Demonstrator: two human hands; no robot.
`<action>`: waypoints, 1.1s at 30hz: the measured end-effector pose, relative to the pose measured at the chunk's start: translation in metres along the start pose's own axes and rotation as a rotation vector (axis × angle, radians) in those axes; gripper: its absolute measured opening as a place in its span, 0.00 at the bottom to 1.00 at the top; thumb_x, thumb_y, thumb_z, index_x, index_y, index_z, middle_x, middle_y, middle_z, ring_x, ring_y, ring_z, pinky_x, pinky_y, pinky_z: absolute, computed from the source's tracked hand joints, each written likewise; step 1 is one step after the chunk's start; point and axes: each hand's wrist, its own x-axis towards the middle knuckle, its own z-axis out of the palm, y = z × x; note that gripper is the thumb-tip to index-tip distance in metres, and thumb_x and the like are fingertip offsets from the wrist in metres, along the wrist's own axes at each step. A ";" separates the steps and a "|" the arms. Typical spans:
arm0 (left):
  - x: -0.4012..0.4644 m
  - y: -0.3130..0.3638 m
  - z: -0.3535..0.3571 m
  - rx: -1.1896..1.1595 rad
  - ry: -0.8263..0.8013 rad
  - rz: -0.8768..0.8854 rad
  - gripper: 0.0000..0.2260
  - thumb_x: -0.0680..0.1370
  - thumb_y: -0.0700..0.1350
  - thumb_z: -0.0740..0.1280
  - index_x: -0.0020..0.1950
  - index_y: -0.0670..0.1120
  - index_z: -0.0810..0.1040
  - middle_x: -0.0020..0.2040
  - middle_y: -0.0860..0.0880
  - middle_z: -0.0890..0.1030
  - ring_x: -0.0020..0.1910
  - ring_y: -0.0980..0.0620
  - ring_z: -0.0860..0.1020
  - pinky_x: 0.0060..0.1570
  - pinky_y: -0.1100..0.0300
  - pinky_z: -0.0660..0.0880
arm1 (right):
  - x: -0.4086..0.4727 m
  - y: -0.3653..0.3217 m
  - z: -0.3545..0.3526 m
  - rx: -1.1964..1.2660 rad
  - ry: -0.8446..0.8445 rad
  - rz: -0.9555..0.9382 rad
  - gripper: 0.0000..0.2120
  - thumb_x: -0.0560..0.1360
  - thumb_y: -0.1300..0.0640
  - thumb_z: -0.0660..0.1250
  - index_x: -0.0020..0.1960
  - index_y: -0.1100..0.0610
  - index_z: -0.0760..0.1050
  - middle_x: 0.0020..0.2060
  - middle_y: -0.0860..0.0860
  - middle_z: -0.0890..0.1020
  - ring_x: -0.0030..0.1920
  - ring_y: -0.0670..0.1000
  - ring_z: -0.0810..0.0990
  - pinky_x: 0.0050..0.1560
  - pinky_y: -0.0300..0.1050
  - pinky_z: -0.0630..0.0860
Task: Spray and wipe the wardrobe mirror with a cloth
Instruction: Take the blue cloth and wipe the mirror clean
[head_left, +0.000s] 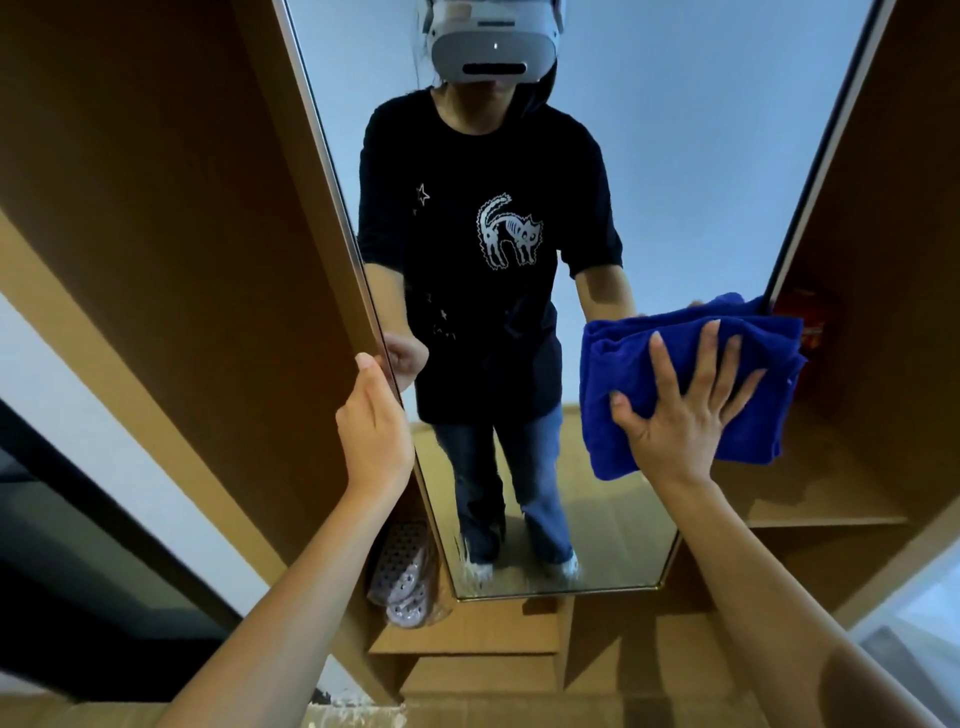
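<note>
Right hand: the right hand (685, 410) is open and flat, fingers spread wide, and it presses the blue cloth (691, 384) on the glass
Left hand: the left hand (375, 426) is curled round the left edge of the mirror (675, 171) and holds it
Cloth: folded and thick, under the right hand, close to the right side of the mirror, far from the left hand
Mirror: tall and thin, long way goes up and down, its shiny face points at the person
Spray bottle: I cannot see one
What could go wrong: the cloth could slip out and drop to the floor, as a flat hand only pushes on it
Also: a hard push could swing the mirror door if the left hand lets go
Also: wet streaks low on the glass, below both hands, could be missed
</note>
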 end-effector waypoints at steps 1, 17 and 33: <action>-0.004 0.000 0.001 0.002 -0.006 -0.024 0.18 0.85 0.48 0.47 0.44 0.58 0.72 0.36 0.60 0.72 0.34 0.74 0.74 0.37 0.77 0.68 | 0.001 -0.003 0.000 0.007 -0.010 0.013 0.30 0.77 0.30 0.48 0.75 0.39 0.51 0.75 0.54 0.50 0.76 0.58 0.45 0.73 0.60 0.34; -0.003 -0.009 0.004 0.042 0.000 -0.047 0.35 0.78 0.65 0.40 0.60 0.45 0.78 0.54 0.46 0.83 0.58 0.49 0.78 0.63 0.48 0.69 | -0.013 -0.134 0.022 0.025 -0.054 -0.181 0.34 0.73 0.33 0.56 0.75 0.37 0.47 0.77 0.46 0.34 0.77 0.53 0.34 0.71 0.68 0.39; 0.006 -0.011 -0.004 0.035 0.021 -0.092 0.24 0.84 0.55 0.44 0.39 0.55 0.76 0.38 0.52 0.80 0.39 0.59 0.78 0.47 0.54 0.74 | -0.066 -0.155 0.029 0.083 -0.265 -0.270 0.36 0.74 0.32 0.48 0.76 0.37 0.34 0.77 0.47 0.34 0.76 0.52 0.43 0.66 0.68 0.63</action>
